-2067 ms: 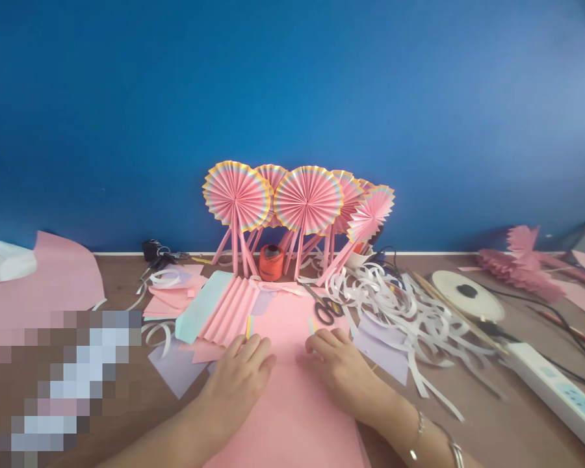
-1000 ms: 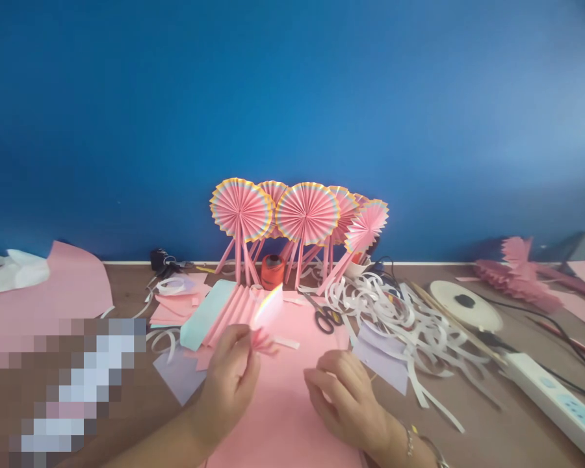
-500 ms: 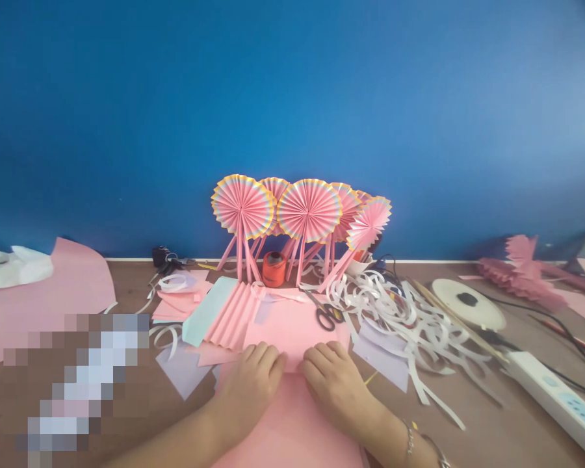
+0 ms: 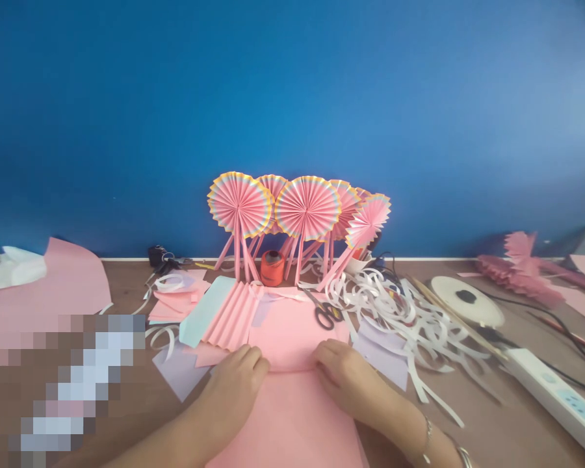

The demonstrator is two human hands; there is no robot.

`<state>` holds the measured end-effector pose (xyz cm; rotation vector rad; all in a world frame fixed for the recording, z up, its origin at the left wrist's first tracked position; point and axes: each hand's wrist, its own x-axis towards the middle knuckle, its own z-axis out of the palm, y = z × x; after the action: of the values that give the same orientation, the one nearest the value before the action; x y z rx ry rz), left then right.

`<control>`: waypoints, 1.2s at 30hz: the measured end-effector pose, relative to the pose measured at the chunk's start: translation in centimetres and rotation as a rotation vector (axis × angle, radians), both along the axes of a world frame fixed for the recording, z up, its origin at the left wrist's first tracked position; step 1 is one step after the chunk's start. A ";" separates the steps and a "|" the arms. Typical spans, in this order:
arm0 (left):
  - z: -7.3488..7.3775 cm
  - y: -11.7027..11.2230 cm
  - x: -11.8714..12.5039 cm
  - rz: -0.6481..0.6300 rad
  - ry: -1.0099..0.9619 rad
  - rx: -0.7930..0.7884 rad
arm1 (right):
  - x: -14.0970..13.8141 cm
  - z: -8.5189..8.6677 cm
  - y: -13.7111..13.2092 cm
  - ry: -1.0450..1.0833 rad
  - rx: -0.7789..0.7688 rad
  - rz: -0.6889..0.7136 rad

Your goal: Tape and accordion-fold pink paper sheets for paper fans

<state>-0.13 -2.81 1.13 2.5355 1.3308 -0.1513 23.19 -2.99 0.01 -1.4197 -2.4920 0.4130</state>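
A sheet of pink paper (image 4: 292, 416) lies in front of me, with a raised fold or edge running across it between my hands. My left hand (image 4: 238, 383) has its fingers curled at the left end of that fold. At the right end, my right hand (image 4: 348, 377) pinches the edge with bent fingers; the fingertips of both are partly hidden. Just beyond lie scissors (image 4: 325, 316) with dark handles, on more pink paper. To the left of them is an accordion-pleated pink sheet (image 4: 231, 315) with a pale blue end.
Pleated round paper fans (image 4: 307, 208) stand against the blue wall behind an orange spool (image 4: 273, 268). White paper strips (image 4: 400, 312) are heaped on the right, near a white round lid-like object (image 4: 468, 302) and a power strip (image 4: 556, 396). Large pink paper (image 4: 63, 292) lies left.
My hands have moved apart along the fold, the left one leftward and the right one slightly rightward. More of the fold shows between them. The view has shifted slightly.
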 end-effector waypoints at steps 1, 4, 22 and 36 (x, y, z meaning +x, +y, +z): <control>-0.3 0.1 -0.2 0.016 -0.042 -0.008 | 0.1 0.1 0.1 0.027 -0.030 -0.005; -1.3 0.6 -0.7 0.059 -0.172 -0.016 | 0.3 0.3 0.4 0.111 -0.108 -0.007; -1.9 1.4 -1.0 0.158 -0.279 0.004 | 0.4 0.0 0.9 0.173 -0.119 -0.064; -1.2 1.7 -0.8 0.158 -0.234 -0.045 | 0.4 -0.7 1.4 0.219 -0.150 -0.129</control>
<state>-0.90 -1.11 -0.08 2.3150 1.4081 0.1406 23.61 -1.59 -0.74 -1.4913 -2.2227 0.7015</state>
